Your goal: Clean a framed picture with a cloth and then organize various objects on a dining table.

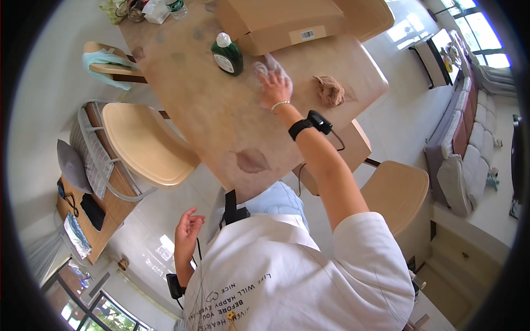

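My right hand (276, 86) presses down on a pale, sudsy-looking cloth (271, 63) on the table (211, 111), fingers over it. Part of the cloth is hidden under the palm. Left of it a green bottle with a white cap (227, 56) stands upright, bearing a label. A crumpled brown cloth (330, 91) lies on the tabletop to the right of my right hand, apart from it. My left hand (189, 231) hangs beside my body, away from the table, loosely curled and holding nothing.
A cardboard box (290, 25) lies behind the cloth. A plastic bottle (177, 9) and a tissue pack (156, 11) are at the far left. Chairs (145, 142) flank the table. Cables run from devices on both wrists. A sofa (468, 145) stands right.
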The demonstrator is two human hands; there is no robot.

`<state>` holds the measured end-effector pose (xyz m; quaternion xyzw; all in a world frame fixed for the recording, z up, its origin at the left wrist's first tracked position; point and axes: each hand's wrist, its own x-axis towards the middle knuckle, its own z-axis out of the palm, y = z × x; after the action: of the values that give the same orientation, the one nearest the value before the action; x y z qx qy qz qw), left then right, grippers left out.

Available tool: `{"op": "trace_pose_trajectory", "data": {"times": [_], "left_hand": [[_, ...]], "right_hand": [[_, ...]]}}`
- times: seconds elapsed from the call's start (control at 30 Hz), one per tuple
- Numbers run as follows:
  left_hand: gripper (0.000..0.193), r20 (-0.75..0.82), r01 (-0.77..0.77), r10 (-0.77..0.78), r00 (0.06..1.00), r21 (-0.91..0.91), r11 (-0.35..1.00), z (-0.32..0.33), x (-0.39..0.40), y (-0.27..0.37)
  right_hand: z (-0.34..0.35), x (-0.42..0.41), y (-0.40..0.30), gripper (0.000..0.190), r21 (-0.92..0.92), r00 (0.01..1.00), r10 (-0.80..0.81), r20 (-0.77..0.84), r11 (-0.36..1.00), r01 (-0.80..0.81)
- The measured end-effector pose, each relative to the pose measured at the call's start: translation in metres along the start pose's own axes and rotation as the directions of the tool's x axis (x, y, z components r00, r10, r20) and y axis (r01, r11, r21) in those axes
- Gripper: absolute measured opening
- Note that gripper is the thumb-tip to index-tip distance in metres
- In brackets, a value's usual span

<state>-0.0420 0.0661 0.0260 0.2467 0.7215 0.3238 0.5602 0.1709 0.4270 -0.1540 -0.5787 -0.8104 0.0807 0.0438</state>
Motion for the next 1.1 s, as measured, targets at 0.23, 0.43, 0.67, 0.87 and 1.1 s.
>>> {"op": "trace_pose_trajectory", "data": {"times": [0.23, 0.43, 0.67, 0.87, 1.1], "left_hand": [[0.039, 0.149, -0.042, 0.039, 0.988, 0.015, 0.999, 0.016, 0.031, 0.003], [0.039, 0.255, -0.179, 0.140, 0.957, 0.136, 0.974, 0.024, 0.050, 0.023], [0.039, 0.215, -0.176, 0.141, 0.967, 0.157, 0.972, 0.020, 0.049, 0.029], [0.039, 0.200, -0.157, 0.118, 0.973, 0.189, 0.969, 0.017, 0.048, 0.024], [0.040, 0.185, -0.146, 0.121, 0.975, 0.125, 0.981, 0.025, 0.047, 0.028]], "right_hand": [[-0.001, -0.153, -0.069, 0.047, 0.101, 0.853, -0.520, 0.033, 0.851, 0.515], [-0.044, -0.196, -0.011, 0.049, 0.343, 0.776, -0.628, 0.051, 0.741, 0.577], [-0.029, -0.158, 0.038, 0.043, 0.042, 0.925, -0.362, -0.116, 0.929, 0.369], [-0.088, -0.114, 0.034, 0.049, 0.293, 0.945, -0.236, -0.226, 0.909, 0.297], [-0.054, -0.051, 0.147, 0.042, 0.221, 0.724, 0.446, -0.526, 0.894, -0.390]]}}
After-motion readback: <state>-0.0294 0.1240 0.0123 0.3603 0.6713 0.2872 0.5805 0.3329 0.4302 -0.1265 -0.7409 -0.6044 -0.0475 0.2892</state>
